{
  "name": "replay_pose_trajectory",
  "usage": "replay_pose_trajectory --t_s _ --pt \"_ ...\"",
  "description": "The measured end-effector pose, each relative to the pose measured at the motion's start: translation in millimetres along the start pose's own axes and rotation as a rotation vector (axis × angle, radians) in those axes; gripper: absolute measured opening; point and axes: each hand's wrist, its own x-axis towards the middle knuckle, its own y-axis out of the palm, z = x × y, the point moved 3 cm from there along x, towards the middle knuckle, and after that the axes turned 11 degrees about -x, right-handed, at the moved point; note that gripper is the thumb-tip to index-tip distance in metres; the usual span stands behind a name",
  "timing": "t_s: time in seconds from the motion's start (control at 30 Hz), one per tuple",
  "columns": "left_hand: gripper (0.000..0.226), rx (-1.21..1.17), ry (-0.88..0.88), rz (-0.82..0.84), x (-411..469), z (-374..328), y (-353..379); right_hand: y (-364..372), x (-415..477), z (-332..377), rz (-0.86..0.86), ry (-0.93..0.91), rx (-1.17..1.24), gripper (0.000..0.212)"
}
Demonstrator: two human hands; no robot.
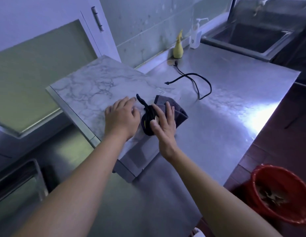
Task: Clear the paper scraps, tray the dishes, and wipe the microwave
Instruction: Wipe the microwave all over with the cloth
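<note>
The microwave [87,86] has a marble-patterned top and stands on a steel counter [225,103]. A dark grey cloth [180,112] lies at its right front corner. A coiled black cord bundle [147,118] lies on the top beside the cloth. My left hand [121,117] rests flat on the marble top with its fingers spread, just left of the bundle. My right hand [163,124] lies with straight fingers over the cloth and the bundle's right side. Whether its thumb pinches the bundle is unclear.
A loose black cable [196,81] curls on the counter behind the cloth. A yellow spray bottle [178,48] and a white pump bottle [196,34] stand by the wall. A sink [254,38] is at the far right. A red bucket [284,190] sits on the floor.
</note>
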Motion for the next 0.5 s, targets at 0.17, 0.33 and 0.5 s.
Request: replay_pose_trajectory --t_s 0.17,0.33,0.5 --pt "0.046 0.015 -0.005 -0.004 -0.7 -0.2 -0.9 9.8 4.7 8.9 -0.365 0.131 0.282 0.039" --pt "0.046 0.001 -0.016 -0.013 -0.7 -0.6 -1.4 19.1 13.0 13.4 -0.454 0.279 0.324 0.069" --pt "0.047 0.002 -0.017 -0.013 0.4 0.2 -1.4 22.3 21.9 17.0 -0.474 0.292 0.255 0.083"
